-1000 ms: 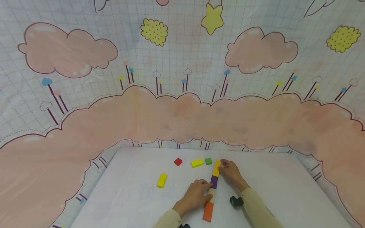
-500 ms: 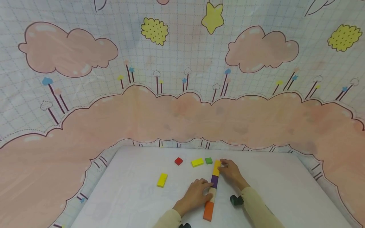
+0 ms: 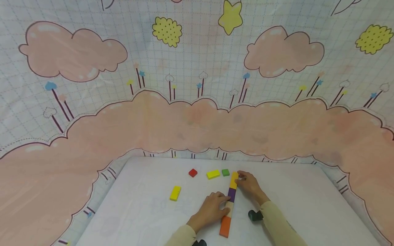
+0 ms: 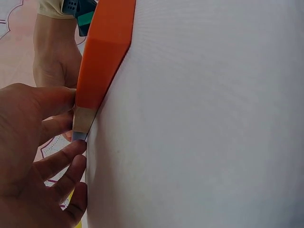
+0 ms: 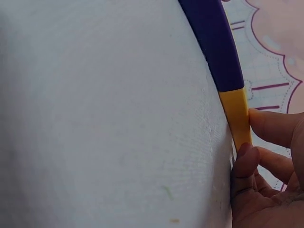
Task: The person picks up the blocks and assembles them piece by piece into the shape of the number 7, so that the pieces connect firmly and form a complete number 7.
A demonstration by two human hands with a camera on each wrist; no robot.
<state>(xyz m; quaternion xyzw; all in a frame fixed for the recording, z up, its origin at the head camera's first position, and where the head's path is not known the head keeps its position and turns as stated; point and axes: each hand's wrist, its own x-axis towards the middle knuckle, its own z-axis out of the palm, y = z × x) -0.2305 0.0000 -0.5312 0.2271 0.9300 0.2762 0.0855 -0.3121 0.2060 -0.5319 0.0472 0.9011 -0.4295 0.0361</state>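
A straight row of blocks lies on the white table: an orange block [image 3: 225,227] nearest me, a beige block [image 3: 230,205], a purple block [image 3: 232,194], then a yellow-orange block [image 3: 234,180] at the far end. From the left, my left hand [image 3: 209,210] touches the row, thumb at the beige block and index finger at the purple one. Its other fingers lie loosely bent beside the row in the left wrist view. My right hand [image 3: 250,186] holds the far part of the yellow-orange block with bent thumb and finger, as the right wrist view shows [image 5: 275,156].
Left of the row's far end lie a green block [image 3: 225,172], a yellow block [image 3: 213,174] and a red block [image 3: 193,173]. Another yellow block [image 3: 175,193] is closer to me on the left. A cloud-patterned cloth [image 3: 197,126] hangs behind the table.
Both hands and the blocks keep their places relative to each other. Only the head view has tilted slightly downward.
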